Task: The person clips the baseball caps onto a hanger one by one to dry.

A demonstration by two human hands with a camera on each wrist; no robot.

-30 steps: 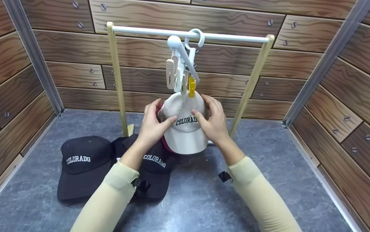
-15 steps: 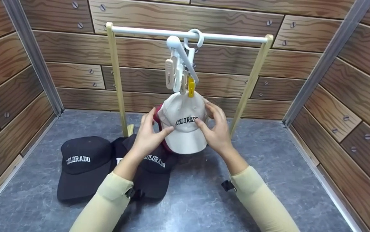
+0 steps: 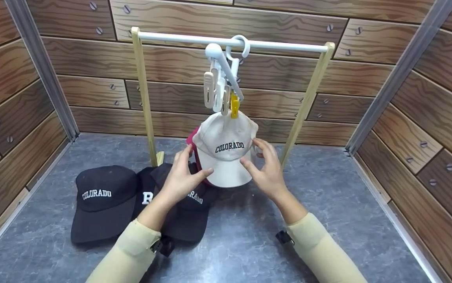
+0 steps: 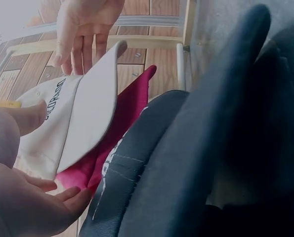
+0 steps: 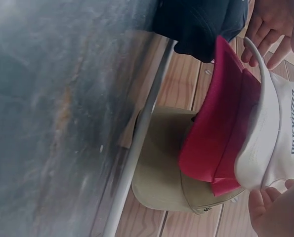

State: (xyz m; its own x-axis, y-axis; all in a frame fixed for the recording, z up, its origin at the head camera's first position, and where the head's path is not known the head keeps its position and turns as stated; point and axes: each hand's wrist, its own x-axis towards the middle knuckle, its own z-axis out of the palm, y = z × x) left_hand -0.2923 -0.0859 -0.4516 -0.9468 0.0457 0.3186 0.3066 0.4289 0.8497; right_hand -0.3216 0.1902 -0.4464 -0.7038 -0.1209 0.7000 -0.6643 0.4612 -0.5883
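Observation:
A white cap (image 3: 226,131) lettered COLORADO hangs from a yellow clip (image 3: 234,109) on a white clip hanger (image 3: 229,76). A red cap (image 5: 211,131) hangs close behind it, and a khaki cap (image 5: 161,165) shows farther back in the right wrist view. My left hand (image 3: 181,180) is beside the left edge of the two front caps, its fingers spread and thumb pointing inward. At the white cap's right side, my right hand (image 3: 267,171) has relaxed fingers, the fingertips touching or very near the edge. Neither hand grips a cap.
The hanger hooks over the white bar (image 3: 182,38) of a rack with wooden posts (image 3: 314,86). Black caps (image 3: 106,204) lie on the grey table at the left, one partly under the left forearm. Pale clips (image 3: 209,90) dangle in front. Wood-patterned walls enclose the table.
Both hands have loosened from the white cap and slid down and slightly outward along its sides. Its lettering is now fully uncovered. The cap itself hangs in almost the same place.

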